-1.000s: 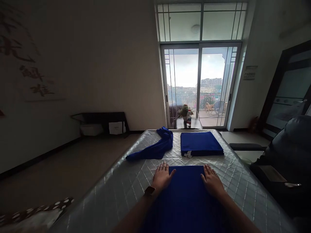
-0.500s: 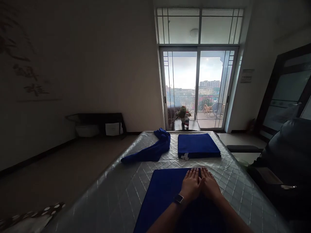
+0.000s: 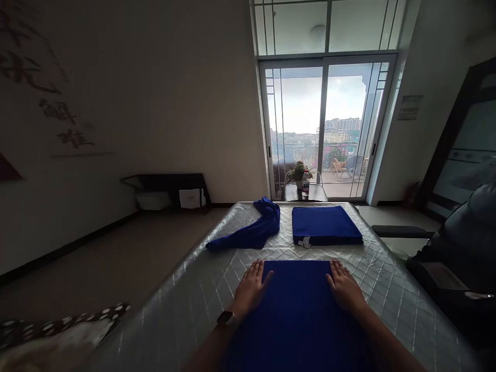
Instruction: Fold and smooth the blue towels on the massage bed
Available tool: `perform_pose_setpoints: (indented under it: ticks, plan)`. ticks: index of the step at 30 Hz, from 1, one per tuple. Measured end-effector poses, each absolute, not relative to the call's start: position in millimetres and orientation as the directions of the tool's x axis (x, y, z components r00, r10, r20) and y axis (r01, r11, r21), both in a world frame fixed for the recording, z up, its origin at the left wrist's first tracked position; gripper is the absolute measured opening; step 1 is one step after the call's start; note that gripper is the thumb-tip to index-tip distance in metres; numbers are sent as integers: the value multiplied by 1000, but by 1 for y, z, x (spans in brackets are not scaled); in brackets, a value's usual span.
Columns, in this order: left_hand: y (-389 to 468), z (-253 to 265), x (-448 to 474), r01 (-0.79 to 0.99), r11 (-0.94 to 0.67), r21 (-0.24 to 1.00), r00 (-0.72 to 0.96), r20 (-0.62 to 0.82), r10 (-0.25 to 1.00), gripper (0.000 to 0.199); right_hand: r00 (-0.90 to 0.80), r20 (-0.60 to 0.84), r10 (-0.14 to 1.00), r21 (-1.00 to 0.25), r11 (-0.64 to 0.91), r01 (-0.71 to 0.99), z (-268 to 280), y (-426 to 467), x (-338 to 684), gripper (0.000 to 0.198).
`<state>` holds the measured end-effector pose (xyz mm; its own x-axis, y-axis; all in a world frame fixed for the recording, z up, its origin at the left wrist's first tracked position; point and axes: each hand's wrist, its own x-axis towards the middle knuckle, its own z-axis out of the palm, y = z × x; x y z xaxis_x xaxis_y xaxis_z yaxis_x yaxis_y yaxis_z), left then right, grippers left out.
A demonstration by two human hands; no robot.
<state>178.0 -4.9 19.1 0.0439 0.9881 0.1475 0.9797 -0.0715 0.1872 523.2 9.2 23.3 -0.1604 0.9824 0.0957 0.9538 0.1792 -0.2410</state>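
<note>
A blue cloth (image 3: 298,310) lies flat on the silvery quilted mattress (image 3: 170,315), directly in front of me. On its far left corner rests my left hand (image 3: 251,287), open with fingers stretched forward and a watch on the wrist. My right hand (image 3: 345,285) lies open over the far right corner. Farther back sits a neat folded stack of blue cloth (image 3: 325,223) with small white tags at its front edge. To the left of that stack is a crumpled blue cloth (image 3: 259,227).
A small table (image 3: 294,194) with a potted plant (image 3: 299,172) and a bottle (image 3: 306,183) stands beyond the mattress, by a sliding glass door (image 3: 298,113). A dark chair (image 3: 461,243) is at the right. Spotted brown fabric (image 3: 104,311) shows at the lower left.
My hands have parted from the middle of the cloth's far edge and moved out to its two sides. The view has shifted slightly left and down.
</note>
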Motion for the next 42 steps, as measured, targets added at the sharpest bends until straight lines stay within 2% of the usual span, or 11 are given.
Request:
perform_pose_setpoints:
  ticks: [6,16,21,26,38,40,42]
  plan:
    - [-4,16,176,973,-69,222,30,174,984,87,-158,128,979,-230,184,956,19,12,524,74]
    - [-10,23,175,962,-81,262,27,206,978,92,-152,104,983,-210,171,963,37,2,517,71]
    - [-10,23,176,961,-77,267,29,180,983,94,-171,124,977,-164,190,968,38,-17,517,70]
    - [-9,23,176,958,-76,277,25,185,982,93,-168,105,980,-173,184,968,28,-36,515,71]
    - [-6,42,194,985,-24,168,1,136,991,88,-136,65,989,-186,146,972,34,-42,512,70]
    - [-12,50,224,979,-91,181,61,166,984,87,-133,61,989,-189,143,972,34,-42,512,69]
    - [-24,52,265,946,-239,221,201,179,963,84,-129,67,989,-186,140,973,33,-42,512,69]
